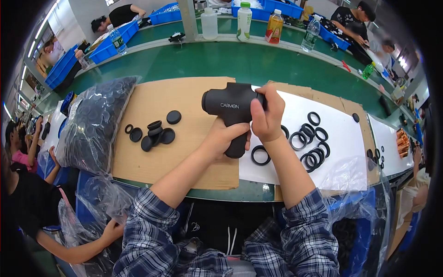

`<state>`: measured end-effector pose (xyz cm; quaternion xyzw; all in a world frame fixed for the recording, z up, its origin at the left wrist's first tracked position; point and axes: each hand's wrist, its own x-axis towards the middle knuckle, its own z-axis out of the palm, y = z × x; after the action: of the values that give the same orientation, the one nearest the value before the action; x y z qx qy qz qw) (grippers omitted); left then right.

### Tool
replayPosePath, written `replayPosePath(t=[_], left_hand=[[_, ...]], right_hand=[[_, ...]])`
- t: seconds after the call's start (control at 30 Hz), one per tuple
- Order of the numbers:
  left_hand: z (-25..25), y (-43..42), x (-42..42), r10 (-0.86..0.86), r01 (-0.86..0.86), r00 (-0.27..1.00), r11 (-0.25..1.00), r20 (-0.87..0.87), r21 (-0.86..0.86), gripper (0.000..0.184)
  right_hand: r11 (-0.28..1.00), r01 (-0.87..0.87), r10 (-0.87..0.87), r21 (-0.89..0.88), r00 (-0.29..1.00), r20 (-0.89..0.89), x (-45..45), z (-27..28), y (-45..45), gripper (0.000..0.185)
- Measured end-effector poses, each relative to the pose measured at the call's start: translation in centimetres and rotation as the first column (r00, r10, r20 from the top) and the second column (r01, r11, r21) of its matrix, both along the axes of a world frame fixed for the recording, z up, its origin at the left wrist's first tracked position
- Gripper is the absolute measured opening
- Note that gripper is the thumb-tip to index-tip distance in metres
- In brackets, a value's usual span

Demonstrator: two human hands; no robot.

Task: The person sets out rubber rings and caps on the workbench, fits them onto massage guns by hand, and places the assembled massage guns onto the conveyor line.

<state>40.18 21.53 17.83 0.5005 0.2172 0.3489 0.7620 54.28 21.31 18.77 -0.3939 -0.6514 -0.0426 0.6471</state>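
A black massage gun (220, 102) with "CARMEN" on its barrel is held over the work surface, its handle pointing down. My left hand (220, 137) is closed around the handle. At the barrel's right end, my right hand (269, 113) grips with curled fingers, the thumb raised along the near side; whatever lies under those fingers is hidden. Left of the massage gun, several black round caps (168, 135) lie on brown cardboard (198, 171). To the right, several black rings (298, 141) are spread over a white sheet (332, 134).
A clear plastic bag (94, 124) full of black round parts bulges at the left. Several bottles (243, 22) line the far ledge. Blue bins (115, 41) and other people are beyond. A co-worker's arm (83, 247) reaches in at lower left. Another blue bin (355, 231) sits below right.
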Motion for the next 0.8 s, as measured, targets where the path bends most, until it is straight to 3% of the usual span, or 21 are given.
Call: replayPosePath(t=[0.03, 0.13, 0.17, 0.23, 0.27, 0.3, 0.4, 0.43, 0.53, 0.6, 0.67, 0.73, 0.77, 0.8], left_hand=[[-0.2, 0.2, 0.0, 0.024, -0.022, 0.999, 0.999, -0.036, 0.049, 0.026], [-0.8, 0.7, -0.1, 0.319, -0.257, 0.942, 0.886, -0.105, 0.386, 0.030], [-1.0, 1.2, -0.5, 0.497, -0.328, 0.864, 0.681, -0.085, 0.655, 0.035], [-1.9, 3.6, -1.9, 0.542, -0.236, 0.839, 0.422, -0.035, 0.875, 0.033], [-2.2, 4.7, -2.8, 0.555, -0.171, 0.832, 0.270, -0.008, 0.947, 0.032], [0.3, 4.1, -3.6, 0.449, -0.102, 0.891, 0.345, -0.068, 0.933, 0.030], [-0.2, 4.8, -4.0, 0.501, -0.161, 0.858, 0.480, -0.119, 0.863, 0.028], [0.2, 4.7, -4.1, 0.545, -0.156, 0.832, 0.403, -0.100, 0.902, 0.028], [-0.8, 4.8, -3.4, 0.422, -0.258, 0.902, 0.351, 0.094, 0.900, 0.028], [-1.4, 5.0, -3.3, 0.467, -0.271, 0.881, 0.367, 0.076, 0.890, 0.029], [-0.5, 4.6, -3.4, 0.489, -0.246, 0.868, 0.270, 0.087, 0.931, 0.025], [0.3, 4.8, -3.9, 0.477, -0.243, 0.867, 0.147, 0.146, 0.959, 0.023], [0.0, 4.9, -3.9, 0.435, -0.217, 0.893, 0.184, 0.119, 0.959, 0.021], [-0.5, 5.0, -3.8, 0.420, -0.295, 0.890, 0.236, 0.177, 0.926, 0.022]], right_hand=[[0.992, -0.072, 0.059, -0.101, 0.990, -0.127, -0.6, -0.1, -0.2, 0.016], [0.931, -0.282, 0.159, -0.233, 0.887, -0.434, -1.8, 0.3, 0.3, 0.020], [0.929, -0.276, 0.184, -0.248, 0.923, -0.337, -1.2, -0.2, 1.1, 0.027], [0.678, -0.595, 0.135, -0.432, 0.679, -0.722, -2.2, 1.7, -0.1, 0.028], [0.511, -0.741, 0.031, -0.436, 0.522, -0.852, -2.6, 2.4, -0.4, 0.028], [0.379, -0.799, 0.037, -0.467, 0.518, -0.855, -2.2, 1.9, 0.0, 0.028], [0.537, -0.699, -0.001, -0.473, 0.560, -0.828, -2.7, 0.7, 0.6, 0.029], [0.556, -0.713, 0.168, -0.427, 0.599, -0.783, -2.4, 0.3, 0.6, 0.030], [0.814, -0.461, 0.284, -0.354, 0.847, -0.450, -3.2, 1.0, -0.1, 0.031], [0.816, -0.507, 0.351, -0.275, 0.815, -0.461, -2.9, 0.6, -0.4, 0.027], [0.722, -0.606, 0.414, -0.332, 0.764, -0.495, -1.8, 0.3, 0.4, 0.025], [0.622, -0.713, 0.364, -0.325, 0.630, -0.686, -1.8, -0.4, 0.9, 0.023], [0.627, -0.686, 0.275, -0.368, 0.637, -0.720, -1.5, -1.0, 1.2, 0.021], [0.609, -0.676, 0.222, -0.416, 0.648, -0.729, -1.7, -0.5, 1.1, 0.021]])
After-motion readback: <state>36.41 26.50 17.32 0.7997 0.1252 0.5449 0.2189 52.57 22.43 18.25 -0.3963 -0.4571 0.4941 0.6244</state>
